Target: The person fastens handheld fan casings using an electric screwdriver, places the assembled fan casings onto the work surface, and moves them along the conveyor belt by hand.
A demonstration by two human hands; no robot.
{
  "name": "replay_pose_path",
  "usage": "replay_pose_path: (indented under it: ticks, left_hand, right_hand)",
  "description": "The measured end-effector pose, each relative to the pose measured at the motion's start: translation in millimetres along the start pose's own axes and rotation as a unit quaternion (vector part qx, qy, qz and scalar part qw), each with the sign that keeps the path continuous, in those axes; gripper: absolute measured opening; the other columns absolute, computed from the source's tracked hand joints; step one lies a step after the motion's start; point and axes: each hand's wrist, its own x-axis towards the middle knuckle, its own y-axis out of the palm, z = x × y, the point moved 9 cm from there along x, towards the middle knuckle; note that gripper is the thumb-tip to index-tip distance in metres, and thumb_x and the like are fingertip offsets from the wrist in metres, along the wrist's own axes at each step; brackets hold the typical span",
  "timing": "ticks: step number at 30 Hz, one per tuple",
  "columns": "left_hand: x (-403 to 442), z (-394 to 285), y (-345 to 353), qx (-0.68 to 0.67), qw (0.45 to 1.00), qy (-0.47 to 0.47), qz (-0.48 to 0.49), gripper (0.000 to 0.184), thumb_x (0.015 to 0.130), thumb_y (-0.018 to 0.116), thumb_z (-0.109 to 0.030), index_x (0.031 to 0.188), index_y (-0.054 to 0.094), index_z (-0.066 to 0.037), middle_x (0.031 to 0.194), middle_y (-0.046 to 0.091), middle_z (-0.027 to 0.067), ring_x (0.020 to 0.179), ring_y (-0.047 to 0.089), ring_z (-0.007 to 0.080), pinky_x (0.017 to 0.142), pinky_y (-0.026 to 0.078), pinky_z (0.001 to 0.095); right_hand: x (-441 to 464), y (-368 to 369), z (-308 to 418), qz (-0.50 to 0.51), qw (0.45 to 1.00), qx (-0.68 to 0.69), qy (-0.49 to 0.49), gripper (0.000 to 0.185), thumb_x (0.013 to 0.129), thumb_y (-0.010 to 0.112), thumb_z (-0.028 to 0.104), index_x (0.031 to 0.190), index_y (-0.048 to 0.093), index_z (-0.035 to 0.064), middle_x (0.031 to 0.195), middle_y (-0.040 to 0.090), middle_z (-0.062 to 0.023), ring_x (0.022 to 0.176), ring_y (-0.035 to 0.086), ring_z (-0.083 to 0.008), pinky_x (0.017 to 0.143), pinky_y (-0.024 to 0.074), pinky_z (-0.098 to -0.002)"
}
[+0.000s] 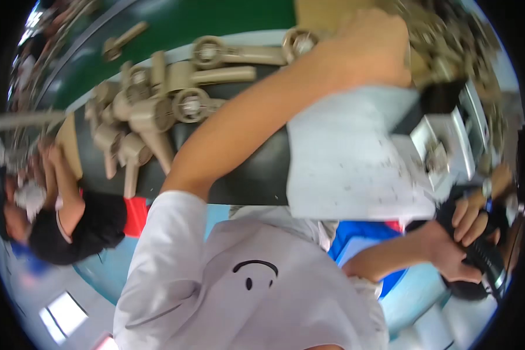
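Observation:
My left arm reaches across to the right, and my left hand [374, 49] is smeared by motion beside a heap of beige parts [443, 44]. Its fingers look bent, but what they hold, if anything, is hidden. Lower right, my right hand [449, 254] is near a dark object [481, 265]; most of its fingers are hidden, so I cannot tell whether it grips it. Beige handheld fans [151, 114] with round heads and handles lie piled on the dark work surface [245, 189]. One fan [233, 53] lies flat along the far edge. A speckled white sheet [347, 163] lies below my left hand.
A white fixture [443, 146] stands right of the sheet. Behind the work surface runs a green belt [239, 17] bearing a loose fan [122, 42]. A co-worker in black [79, 230] sits at left. Another person's hand [471, 219] is close to my right hand.

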Motion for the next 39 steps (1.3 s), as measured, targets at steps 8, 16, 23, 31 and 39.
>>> replay_pose_path:
  ticks: [8, 16, 23, 31, 39]
  left_hand:
    - [94, 263, -16, 0.26, 0.938, -0.217, 0.07, 0.056, 0.068, 0.074, -0.044, 0.112, 0.065, -0.01, 0.121, 0.061, 0.0152, 0.113, 0.058, 0.0311, 0.093, 0.048, 0.0447]
    - [-98, 30, -238, 0.207, 0.97, 0.086, -0.09, 0.039, 0.078, 0.066, -0.033, 0.089, 0.061, 0.004, 0.078, 0.065, 0.0226, 0.073, 0.064, 0.0365, 0.067, 0.052, 0.0404]
    - [-333, 114, -311, 0.25, 0.902, -0.278, -0.214, 0.025, 0.085, 0.065, -0.027, 0.09, 0.066, -0.003, 0.074, 0.064, 0.0089, 0.072, 0.063, 0.0152, 0.063, 0.049, 0.0278]
    - [-704, 214, -119, -0.036, 0.606, -0.554, -0.57, 0.031, 0.088, 0.063, -0.021, 0.066, 0.062, 0.0, 0.053, 0.055, 0.0007, 0.047, 0.05, 0.0075, 0.046, 0.039, 0.024]
    - [-812, 256, 188, -0.26, 0.54, -0.768, -0.227, 0.018, 0.076, 0.063, -0.021, 0.076, 0.067, -0.003, 0.063, 0.064, 0.0155, 0.061, 0.066, 0.028, 0.063, 0.054, 0.0364]
  right_hand:
    - [-25, -19, -8, 0.025, 0.997, -0.01, 0.072, 0.067, 0.087, 0.049, 0.061, 0.127, 0.041, 0.0076, 0.069, 0.037, -0.0036, 0.057, 0.035, -0.0131, 0.058, 0.0305, -0.028]
    - [-33, 0, -11, 0.001, 0.991, -0.105, 0.082, 0.062, 0.087, 0.045, 0.067, 0.117, 0.044, 0.0122, 0.061, 0.045, -0.0057, 0.043, 0.042, -0.0188, 0.04, 0.037, -0.034]
    - [-30, 8, -30, 0.019, 0.991, -0.083, 0.103, 0.065, 0.087, 0.036, 0.072, 0.122, 0.045, 0.0186, 0.059, 0.04, -0.0039, 0.04, 0.034, -0.0154, 0.038, 0.0296, -0.0309]
    - [-28, 40, -36, 0.045, 0.981, -0.15, 0.117, 0.058, 0.089, 0.036, 0.068, 0.114, 0.054, 0.0191, 0.057, 0.036, -0.0011, 0.042, 0.033, -0.0141, 0.04, 0.0271, -0.0305]
    - [-22, 67, -56, 0.037, 0.981, -0.088, 0.17, 0.063, 0.089, 0.037, 0.069, 0.105, 0.06, 0.0128, 0.057, 0.036, 0.0006, 0.041, 0.031, -0.0143, 0.042, 0.029, -0.0316]
